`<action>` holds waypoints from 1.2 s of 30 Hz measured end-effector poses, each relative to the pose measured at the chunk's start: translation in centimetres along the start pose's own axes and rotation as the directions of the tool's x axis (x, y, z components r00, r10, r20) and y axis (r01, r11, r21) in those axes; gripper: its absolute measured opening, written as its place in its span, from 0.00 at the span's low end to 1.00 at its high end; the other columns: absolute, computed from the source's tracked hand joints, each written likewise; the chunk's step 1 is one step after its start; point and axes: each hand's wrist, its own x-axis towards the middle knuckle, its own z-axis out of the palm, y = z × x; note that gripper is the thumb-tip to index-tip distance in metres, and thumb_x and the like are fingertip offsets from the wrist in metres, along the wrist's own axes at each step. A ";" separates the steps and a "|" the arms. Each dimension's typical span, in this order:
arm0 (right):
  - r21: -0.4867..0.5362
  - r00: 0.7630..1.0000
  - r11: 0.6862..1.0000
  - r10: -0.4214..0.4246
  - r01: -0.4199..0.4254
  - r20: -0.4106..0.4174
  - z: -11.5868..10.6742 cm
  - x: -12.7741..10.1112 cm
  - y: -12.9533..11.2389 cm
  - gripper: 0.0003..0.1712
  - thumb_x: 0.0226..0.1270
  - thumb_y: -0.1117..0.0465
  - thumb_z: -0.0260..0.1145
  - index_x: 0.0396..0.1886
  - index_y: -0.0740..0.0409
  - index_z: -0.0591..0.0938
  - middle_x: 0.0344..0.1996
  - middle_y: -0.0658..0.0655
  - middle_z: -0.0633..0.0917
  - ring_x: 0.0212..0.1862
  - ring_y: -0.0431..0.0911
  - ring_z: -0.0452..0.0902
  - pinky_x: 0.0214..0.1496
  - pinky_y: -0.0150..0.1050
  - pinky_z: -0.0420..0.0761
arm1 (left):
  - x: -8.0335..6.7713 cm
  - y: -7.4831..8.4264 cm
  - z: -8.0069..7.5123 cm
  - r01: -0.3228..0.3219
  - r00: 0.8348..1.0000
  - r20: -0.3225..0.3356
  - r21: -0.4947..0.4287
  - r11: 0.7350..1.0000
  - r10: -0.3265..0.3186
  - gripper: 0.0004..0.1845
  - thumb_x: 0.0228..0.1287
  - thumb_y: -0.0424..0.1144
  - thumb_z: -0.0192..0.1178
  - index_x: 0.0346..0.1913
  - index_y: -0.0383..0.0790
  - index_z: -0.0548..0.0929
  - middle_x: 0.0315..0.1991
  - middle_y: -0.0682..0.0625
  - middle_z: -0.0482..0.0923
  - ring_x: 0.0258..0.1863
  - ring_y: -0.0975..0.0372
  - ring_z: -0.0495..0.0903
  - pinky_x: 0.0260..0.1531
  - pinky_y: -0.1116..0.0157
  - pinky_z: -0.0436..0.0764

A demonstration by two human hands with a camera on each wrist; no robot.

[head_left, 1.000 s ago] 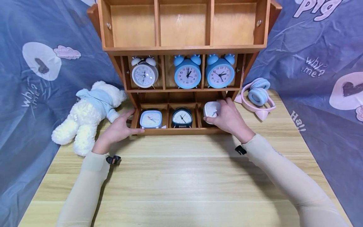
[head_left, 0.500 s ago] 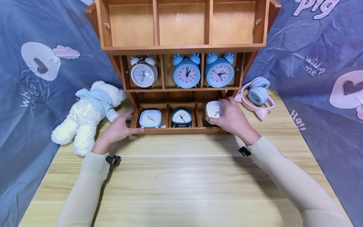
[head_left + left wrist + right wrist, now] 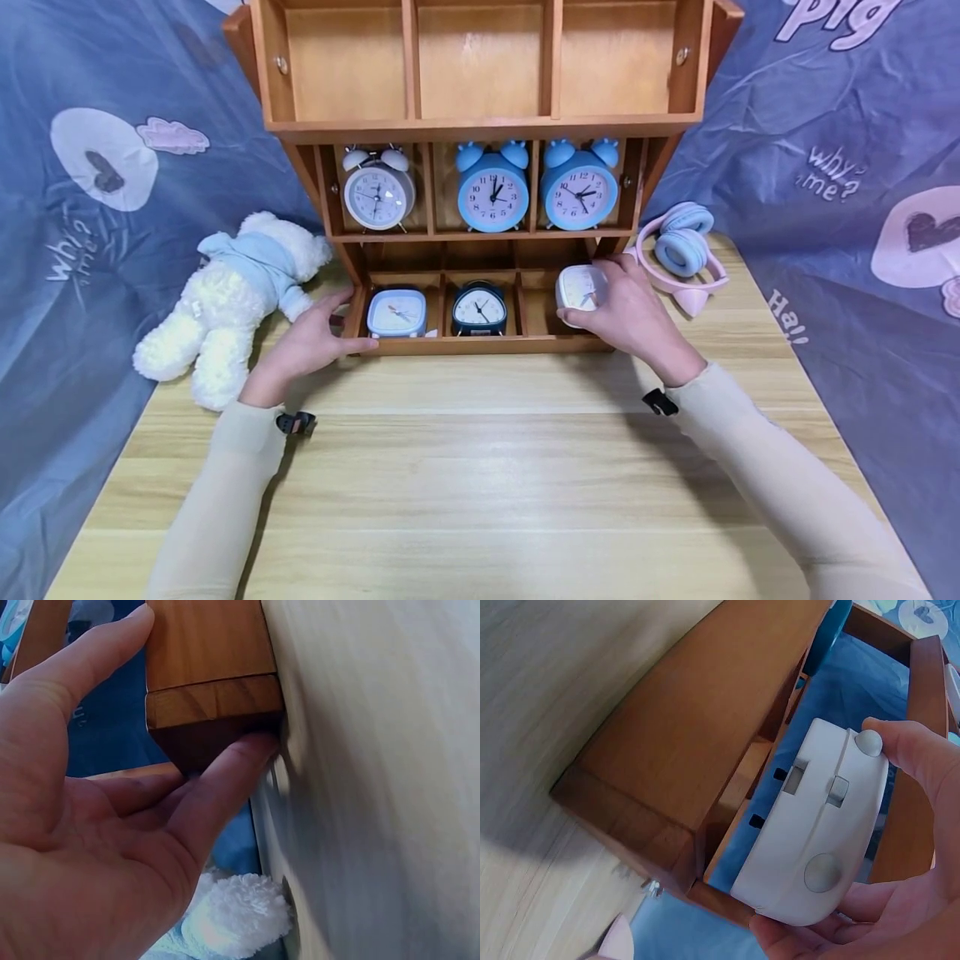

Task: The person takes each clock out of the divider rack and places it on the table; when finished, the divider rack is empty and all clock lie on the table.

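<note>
My right hand pinches a small white alarm clock between thumb and fingers, over the right compartment of the bottom row. In the right wrist view the clock's rounded white case shows, with grey buttons, close over the wooden rail. My left hand grips the left end of the wooden shelf, the thumb at its front rail and the fingers against its end face. A light blue alarm clock sits in the bottom left compartment, and a dark teal alarm clock in the middle one.
On the middle row stand a white twin-bell clock and two blue ones, a middle clock and a right clock. A white plush toy lies left of the shelf. Pink and blue headphones lie on the right.
The white clock has moved to the right with my right hand, from the left part of its compartment to the right part. My left hand keeps its hold on the shelf.
</note>
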 end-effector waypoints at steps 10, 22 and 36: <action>-0.014 1.000 1.000 0.027 -0.027 0.000 -0.9 -0.7 1.2 0.53 0.50 0.38 0.80 0.69 0.64 0.73 0.66 0.68 0.72 0.64 0.64 0.70 0.61 0.64 0.73 | -0.7 -0.3 0.0 -0.014 1.000 -0.016 -0.063 0.998 0.013 0.58 0.56 0.64 0.73 0.82 0.43 0.55 0.78 0.39 0.61 0.68 0.41 0.74 0.58 0.46 0.81; -0.003 0.997 0.997 0.081 -0.081 0.012 -2.5 -1.4 3.1 0.57 0.52 0.36 0.78 0.73 0.66 0.69 0.69 0.72 0.67 0.63 0.65 0.69 0.61 0.65 0.73 | -0.7 -0.2 -0.1 0.014 1.000 -0.011 -0.068 0.998 -0.015 0.58 0.56 0.65 0.72 0.82 0.45 0.55 0.75 0.38 0.66 0.68 0.42 0.74 0.54 0.48 0.83; 0.003 0.995 0.995 0.095 -0.095 -0.012 -3.2 -2.2 6.4 0.56 0.52 0.41 0.80 0.73 0.66 0.68 0.73 0.72 0.65 0.70 0.70 0.63 0.66 0.69 0.67 | -0.9 -0.3 0.0 0.018 1.000 -0.014 -0.067 0.998 -0.019 0.57 0.56 0.66 0.71 0.81 0.44 0.56 0.73 0.36 0.68 0.67 0.42 0.74 0.55 0.47 0.82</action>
